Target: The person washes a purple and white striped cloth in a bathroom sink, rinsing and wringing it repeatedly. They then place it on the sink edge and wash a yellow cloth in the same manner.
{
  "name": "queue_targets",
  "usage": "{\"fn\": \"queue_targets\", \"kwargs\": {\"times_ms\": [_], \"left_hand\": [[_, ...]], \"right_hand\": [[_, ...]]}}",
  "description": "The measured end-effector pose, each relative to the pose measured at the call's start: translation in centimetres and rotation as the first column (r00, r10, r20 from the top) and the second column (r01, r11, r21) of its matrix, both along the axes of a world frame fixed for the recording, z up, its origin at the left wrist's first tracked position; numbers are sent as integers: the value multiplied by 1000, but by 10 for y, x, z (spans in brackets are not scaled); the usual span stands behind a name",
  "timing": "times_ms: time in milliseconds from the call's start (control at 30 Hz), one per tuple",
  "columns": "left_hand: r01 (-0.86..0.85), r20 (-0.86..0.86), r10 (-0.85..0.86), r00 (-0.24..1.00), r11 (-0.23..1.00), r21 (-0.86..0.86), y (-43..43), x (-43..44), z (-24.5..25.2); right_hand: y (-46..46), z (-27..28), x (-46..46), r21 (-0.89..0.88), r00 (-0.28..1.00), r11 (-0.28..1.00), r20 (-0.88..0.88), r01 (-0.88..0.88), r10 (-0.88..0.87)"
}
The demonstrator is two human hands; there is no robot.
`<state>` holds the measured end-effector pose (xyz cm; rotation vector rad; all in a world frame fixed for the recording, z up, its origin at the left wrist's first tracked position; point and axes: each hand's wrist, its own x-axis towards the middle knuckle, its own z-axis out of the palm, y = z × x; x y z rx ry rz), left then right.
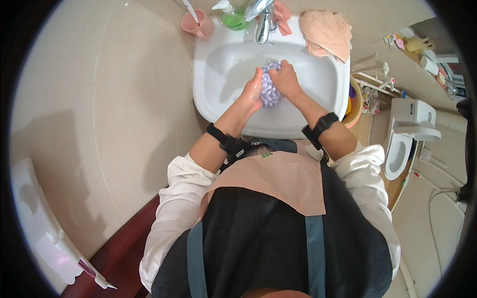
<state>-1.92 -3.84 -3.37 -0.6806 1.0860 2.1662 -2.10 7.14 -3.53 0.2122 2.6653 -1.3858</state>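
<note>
A bunched purple-and-white patterned cloth [270,89] is held between my two hands over the basin of the white washbasin [288,123]. My left hand [253,89] presses against the cloth's left side with its palm; its skin looks wet. My right hand [286,79] grips the cloth from the right, fingers curled at its upper part. The chrome faucet [263,31] stands just beyond both hands. I cannot tell whether water is running from it. The cloth covers part of the drain area.
A pink cup [193,22] with a toothbrush and a pump bottle of green liquid [234,18] stand at the back left. A peach towel [325,33] lies on the right rim. Beside the washbasin is a tub [356,106]; a toilet [400,152] stands farther right.
</note>
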Motion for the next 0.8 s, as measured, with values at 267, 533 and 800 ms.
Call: {"fn": "queue_targets", "kwargs": {"times_ms": [267,533,800], "left_hand": [[-109,140,97,985,991,81,-10,-7,-8],[-99,-41,103,994,992,83,-3,-2,-4],[-45,119,44,992,999,6,-18,-9,-7]], "right_hand": [[-3,-1,6,-572,938,799,144,-182,317],[3,-8,-3,-657,911,700,412,281,22],[-6,-3,14,-299,995,952,49,-66,84]]}}
